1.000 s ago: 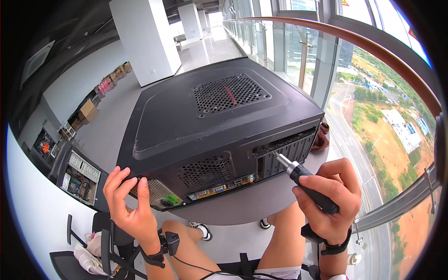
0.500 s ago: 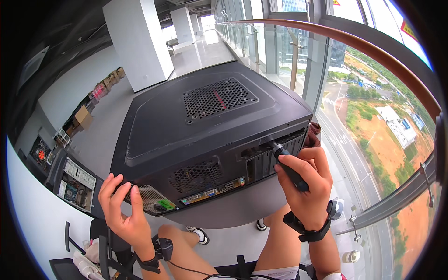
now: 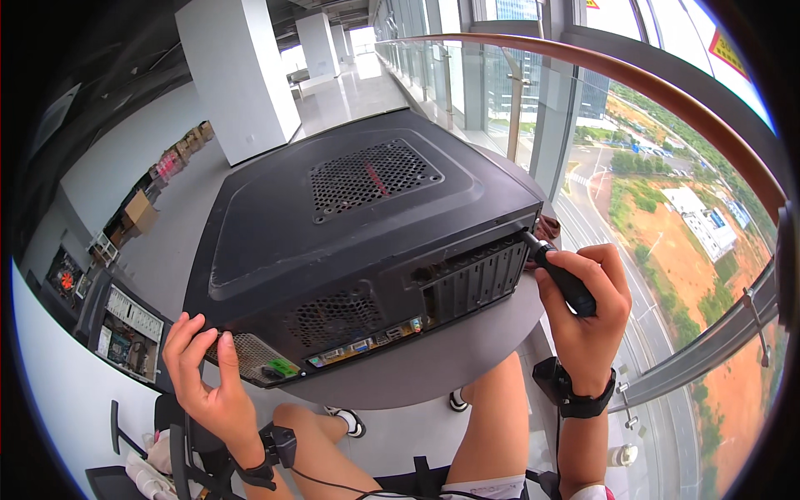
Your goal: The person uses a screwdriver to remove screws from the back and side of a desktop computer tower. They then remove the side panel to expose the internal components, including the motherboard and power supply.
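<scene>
A black computer case [image 3: 333, 250] lies on its side, its rear panel facing me, with a perforated vent on the upper face. My left hand [image 3: 208, 383] grips its near left corner, fingertips at the edge and thumb against the rear, beside the power supply grille [image 3: 257, 354]. In my right hand [image 3: 587, 317] is a screwdriver [image 3: 571, 283] with a black handle. Its tip points at the right end of the rear panel, close under the top edge, past the expansion slot covers [image 3: 479, 279]. The exact contact of the tip is too small to tell.
The case rests on a round grey table [image 3: 392, 387]. A brown cloth [image 3: 546, 229] lies behind its right end. Another opened computer case [image 3: 129, 333] stands at left, near a black chair [image 3: 175, 450]. Along the right run a glass railing [image 3: 500, 100] and windows.
My right hand has moved the screwdriver rightward along the rear panel, from above the slot covers to the panel's right end. My left hand stays at the case's corner.
</scene>
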`<action>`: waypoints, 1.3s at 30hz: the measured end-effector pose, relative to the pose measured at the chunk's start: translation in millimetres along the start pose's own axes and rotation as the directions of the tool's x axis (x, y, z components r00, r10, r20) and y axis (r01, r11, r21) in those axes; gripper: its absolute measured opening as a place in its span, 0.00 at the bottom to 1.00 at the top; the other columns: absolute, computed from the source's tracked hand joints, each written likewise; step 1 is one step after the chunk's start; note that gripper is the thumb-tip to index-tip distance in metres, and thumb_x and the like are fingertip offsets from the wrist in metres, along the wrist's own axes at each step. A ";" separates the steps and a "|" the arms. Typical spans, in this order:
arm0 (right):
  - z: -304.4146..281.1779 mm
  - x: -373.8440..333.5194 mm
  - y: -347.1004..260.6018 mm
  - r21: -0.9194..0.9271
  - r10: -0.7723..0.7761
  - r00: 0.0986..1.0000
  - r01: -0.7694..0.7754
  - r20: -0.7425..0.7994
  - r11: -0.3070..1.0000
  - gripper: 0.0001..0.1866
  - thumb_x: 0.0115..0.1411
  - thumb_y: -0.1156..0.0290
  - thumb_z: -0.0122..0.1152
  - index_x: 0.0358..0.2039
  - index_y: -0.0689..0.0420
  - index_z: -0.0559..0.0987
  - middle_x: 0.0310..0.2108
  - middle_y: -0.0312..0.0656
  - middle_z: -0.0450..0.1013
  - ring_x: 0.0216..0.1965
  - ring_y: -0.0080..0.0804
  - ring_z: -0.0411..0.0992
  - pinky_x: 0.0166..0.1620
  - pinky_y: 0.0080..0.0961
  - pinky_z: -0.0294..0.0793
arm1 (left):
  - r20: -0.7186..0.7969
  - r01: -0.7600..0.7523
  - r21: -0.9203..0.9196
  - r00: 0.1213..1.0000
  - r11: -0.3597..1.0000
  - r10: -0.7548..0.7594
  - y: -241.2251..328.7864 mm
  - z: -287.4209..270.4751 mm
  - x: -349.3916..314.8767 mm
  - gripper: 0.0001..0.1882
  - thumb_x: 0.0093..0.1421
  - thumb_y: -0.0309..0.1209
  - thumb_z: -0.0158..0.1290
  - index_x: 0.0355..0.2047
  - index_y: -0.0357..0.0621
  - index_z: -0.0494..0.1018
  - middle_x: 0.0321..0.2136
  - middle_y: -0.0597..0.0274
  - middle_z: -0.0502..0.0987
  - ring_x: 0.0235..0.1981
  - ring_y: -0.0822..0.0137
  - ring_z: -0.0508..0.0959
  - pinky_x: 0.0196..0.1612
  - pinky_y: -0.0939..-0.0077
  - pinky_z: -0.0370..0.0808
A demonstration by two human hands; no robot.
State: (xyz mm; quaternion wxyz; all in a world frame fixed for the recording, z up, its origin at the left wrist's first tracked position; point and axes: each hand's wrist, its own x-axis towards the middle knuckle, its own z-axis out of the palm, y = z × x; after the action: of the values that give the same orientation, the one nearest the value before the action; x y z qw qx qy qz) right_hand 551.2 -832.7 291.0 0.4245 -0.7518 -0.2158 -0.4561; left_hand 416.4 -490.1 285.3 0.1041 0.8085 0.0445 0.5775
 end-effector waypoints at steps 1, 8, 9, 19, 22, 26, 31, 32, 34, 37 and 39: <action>-2.7 1.1 0.4 -0.010 -0.005 1.000 0.005 -0.002 1.000 0.13 0.48 0.83 0.73 0.36 0.59 0.84 0.30 0.40 0.70 0.27 0.29 0.71 0.32 0.24 0.70 | 0.002 0.004 0.006 1.000 1.000 -0.004 0.9 -0.4 0.6 0.07 0.61 0.19 0.59 0.40 0.36 0.76 0.48 0.55 0.78 0.57 0.53 0.75 0.62 0.59 0.67; -20.6 5.2 -2.8 0.028 0.082 0.996 -0.082 -0.015 0.996 0.13 0.47 0.82 0.73 0.35 0.60 0.84 0.29 0.40 0.71 0.28 0.29 0.71 0.33 0.23 0.70 | -0.017 0.048 0.008 0.999 0.999 -0.048 6.2 1.3 2.5 0.08 0.60 0.21 0.61 0.38 0.38 0.75 0.47 0.56 0.78 0.56 0.50 0.75 0.60 0.57 0.69; -22.3 5.0 -2.7 0.039 0.099 0.995 -0.099 -0.012 0.994 0.13 0.47 0.82 0.73 0.35 0.60 0.84 0.29 0.40 0.71 0.28 0.29 0.71 0.33 0.23 0.70 | -0.015 0.052 0.015 0.999 0.999 -0.052 7.2 1.4 2.8 0.08 0.60 0.21 0.61 0.38 0.38 0.75 0.47 0.56 0.78 0.56 0.51 0.75 0.60 0.57 0.69; -10.4 1.7 -2.5 0.128 0.133 0.991 -0.135 0.027 0.982 0.12 0.47 0.81 0.73 0.35 0.61 0.84 0.29 0.40 0.71 0.29 0.27 0.71 0.33 0.22 0.70 | 0.005 0.085 0.037 0.996 0.996 -0.085 13.5 -2.0 8.3 0.06 0.60 0.22 0.61 0.33 0.38 0.73 0.46 0.56 0.79 0.55 0.52 0.76 0.59 0.58 0.69; -12.0 2.4 -2.0 0.122 0.131 0.991 -0.133 0.027 0.984 0.12 0.48 0.81 0.73 0.35 0.61 0.84 0.29 0.39 0.71 0.29 0.27 0.71 0.33 0.22 0.70 | 0.000 0.115 -0.002 0.993 0.993 -0.115 14.9 -1.3 9.4 0.06 0.61 0.23 0.61 0.32 0.37 0.73 0.45 0.56 0.79 0.54 0.53 0.76 0.59 0.59 0.69; -14.7 1.7 -8.9 0.163 0.171 0.984 -0.177 0.046 0.971 0.12 0.48 0.81 0.73 0.35 0.61 0.84 0.29 0.39 0.71 0.29 0.26 0.71 0.33 0.22 0.69 | -0.020 0.123 -0.070 0.992 0.990 -0.125 16.3 -6.9 7.2 0.06 0.60 0.24 0.60 0.31 0.38 0.73 0.45 0.55 0.79 0.54 0.53 0.77 0.59 0.58 0.69; -18.9 0.8 -10.9 0.167 0.100 0.990 -0.116 0.101 0.979 0.12 0.47 0.81 0.73 0.35 0.62 0.84 0.30 0.40 0.72 0.29 0.27 0.72 0.33 0.22 0.70 | -0.087 0.080 -0.277 0.990 0.958 -0.108 17.5 -19.3 -4.3 0.05 0.59 0.19 0.56 0.33 0.38 0.70 0.43 0.52 0.78 0.53 0.51 0.76 0.60 0.54 0.68; -18.9 0.5 -12.7 0.181 0.097 0.988 -0.117 0.118 0.976 0.12 0.47 0.81 0.73 0.35 0.62 0.84 0.29 0.40 0.72 0.29 0.27 0.72 0.33 0.22 0.70 | -0.131 0.092 -0.419 0.978 0.903 -0.161 18.7 -17.8 -7.0 0.06 0.59 0.18 0.53 0.34 0.39 0.67 0.38 0.52 0.76 0.44 0.56 0.77 0.51 0.58 0.73; -14.6 -1.4 -16.6 0.227 0.111 0.980 -0.147 0.166 0.963 0.13 0.45 0.81 0.74 0.34 0.63 0.83 0.29 0.41 0.74 0.29 0.28 0.73 0.34 0.22 0.71 | 0.070 0.318 -0.685 0.924 0.656 -0.375 23.0 -28.9 -11.4 0.06 0.60 0.18 0.52 0.34 0.39 0.66 0.34 0.54 0.74 0.38 0.61 0.75 0.42 0.64 0.74; -4.5 -7.8 -21.5 0.304 0.096 0.957 -0.182 0.275 0.935 0.13 0.44 0.79 0.75 0.33 0.63 0.83 0.27 0.41 0.74 0.29 0.28 0.73 0.33 0.22 0.71 | 0.289 0.508 -0.781 0.809 0.364 -0.511 18.3 -30.1 -24.4 0.06 0.62 0.19 0.51 0.33 0.41 0.64 0.28 0.58 0.70 0.29 0.69 0.70 0.28 0.74 0.69; -4.7 -5.9 -28.4 0.300 -0.040 0.939 -0.069 0.343 0.951 0.13 0.42 0.79 0.74 0.31 0.63 0.83 0.26 0.42 0.75 0.27 0.29 0.75 0.32 0.23 0.72 | 0.410 0.604 -0.751 0.744 0.268 -0.528 18.0 -26.3 -36.6 0.06 0.63 0.21 0.50 0.32 0.43 0.63 0.28 0.60 0.68 0.29 0.70 0.69 0.29 0.75 0.69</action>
State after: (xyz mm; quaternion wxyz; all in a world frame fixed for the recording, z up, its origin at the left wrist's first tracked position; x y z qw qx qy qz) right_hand 525.8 -820.8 299.5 0.4954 -0.7462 -0.3495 -0.2749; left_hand 378.6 -511.6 263.6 0.6855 0.5988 0.0364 0.4127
